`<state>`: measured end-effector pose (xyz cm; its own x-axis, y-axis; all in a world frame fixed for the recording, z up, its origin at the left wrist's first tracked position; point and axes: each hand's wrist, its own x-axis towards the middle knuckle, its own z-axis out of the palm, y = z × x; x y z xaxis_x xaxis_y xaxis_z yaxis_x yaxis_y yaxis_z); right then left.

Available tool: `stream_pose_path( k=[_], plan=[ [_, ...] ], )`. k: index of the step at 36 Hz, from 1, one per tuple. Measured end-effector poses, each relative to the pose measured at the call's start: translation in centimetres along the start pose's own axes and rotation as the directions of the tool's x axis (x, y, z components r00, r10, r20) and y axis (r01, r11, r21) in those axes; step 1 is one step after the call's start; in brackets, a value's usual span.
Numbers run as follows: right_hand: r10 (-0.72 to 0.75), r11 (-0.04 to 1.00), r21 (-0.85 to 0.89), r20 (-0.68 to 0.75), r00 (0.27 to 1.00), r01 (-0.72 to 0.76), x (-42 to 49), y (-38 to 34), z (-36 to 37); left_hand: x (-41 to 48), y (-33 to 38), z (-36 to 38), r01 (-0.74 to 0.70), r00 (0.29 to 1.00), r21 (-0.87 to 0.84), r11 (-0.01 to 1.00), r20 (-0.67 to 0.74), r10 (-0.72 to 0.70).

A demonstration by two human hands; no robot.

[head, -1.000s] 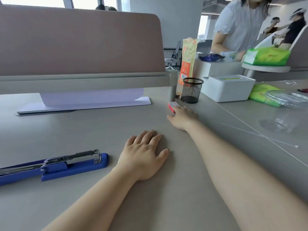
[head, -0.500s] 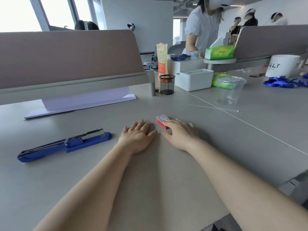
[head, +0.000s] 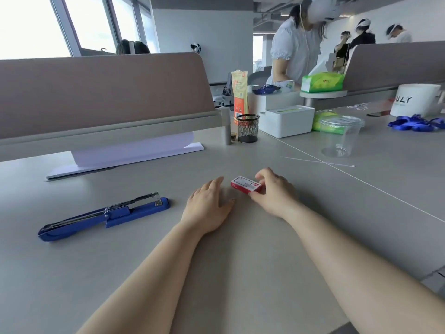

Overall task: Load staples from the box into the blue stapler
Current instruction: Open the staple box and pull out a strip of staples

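Head view: right hand [head: 273, 192] pinched the staple box [head: 246, 184]; left hand [head: 207, 206] lay spread flat on the desk [head: 240, 273]; careless opening could scatter staples.

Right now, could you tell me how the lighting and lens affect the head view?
Head view: the windows are blown out white; the wide lens bows the divider and desk seam; the staple box and blue stapler stay sharp with soft shadows.
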<state>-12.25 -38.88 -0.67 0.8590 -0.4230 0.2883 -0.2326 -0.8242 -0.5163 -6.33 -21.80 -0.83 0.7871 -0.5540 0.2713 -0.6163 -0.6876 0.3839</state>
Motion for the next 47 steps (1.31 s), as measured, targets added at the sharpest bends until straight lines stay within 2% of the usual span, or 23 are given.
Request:
stream_pose_path(
  k=[6, 14, 27, 33, 40, 47],
  plan=[
    [-0.05, 0.993, 0.109, 0.099, 0.994, 0.039, -0.1, 0.1, -0.2, 0.0, -0.4, 0.2, -0.002, 1.0, -0.029, 1.0, -0.027, 0.001],
    [-0.138, 0.987, 0.106, 0.141, 0.98, 0.124, -0.3, 0.1, -0.1, -0.1, -0.2, 0.1, -0.003, 1.0, -0.02, 1.0, -0.009, 0.003],
    [-0.08, 0.981, 0.183, 0.111, 0.991, 0.059, 0.0, 0.7, -0.1, 0.0, -0.6, 0.0, 0.046, 0.998, -0.054, 0.997, -0.045, -0.048],
    [-0.138, 0.963, 0.254, 0.16, 0.977, 0.094, -0.1, 0.9, -0.3, 0.0, -0.7, 0.0, 0.041, 0.998, -0.09, 0.995, -0.052, -0.046],
    [-0.171, 0.957, 0.267, 0.2, 0.965, 0.115, -0.2, 0.8, -0.7, 0.0, -0.9, 0.2, -0.056, 0.998, 0.0, 0.998, -0.018, 0.056],
    [-0.172, 0.959, 0.26, 0.233, 0.957, 0.11, 0.3, 1.6, -1.1, 0.2, -1.3, 0.1, -0.055, 0.998, -0.03, 0.998, -0.019, 0.055]
  ],
)
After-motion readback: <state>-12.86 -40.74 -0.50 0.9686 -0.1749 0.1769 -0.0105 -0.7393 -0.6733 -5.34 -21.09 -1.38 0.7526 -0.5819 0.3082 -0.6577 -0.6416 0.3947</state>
